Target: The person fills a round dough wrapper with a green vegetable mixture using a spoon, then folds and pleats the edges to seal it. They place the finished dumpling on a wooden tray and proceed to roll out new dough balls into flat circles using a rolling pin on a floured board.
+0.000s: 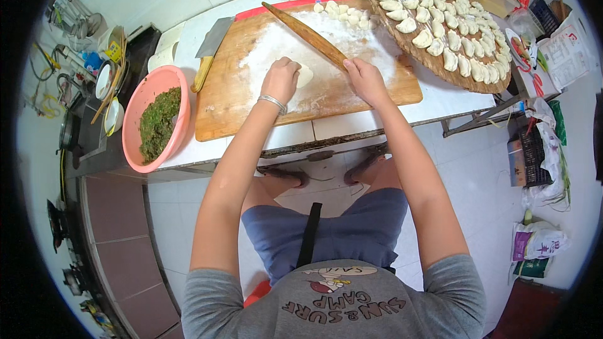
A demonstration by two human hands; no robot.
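The left hand [281, 80] bends its fingers, hold unclear, over a dough circle [306, 77], likely soft, best pinched by its rim, on a floured board [217, 110]; the right hand [367, 83] grips a rolling pin [308, 34] by one end.

Dark lettering crosses the grey shirt [352, 304]; large characters mark a purple-and-white bag [536, 242]

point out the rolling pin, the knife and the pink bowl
Rolling pin [306, 34]: head view, on the middle of its wooden shaft.
Knife [215, 41]: head view, on its broad metal blade.
Pink bowl [157, 79]: head view, on its inner wall near the far rim.
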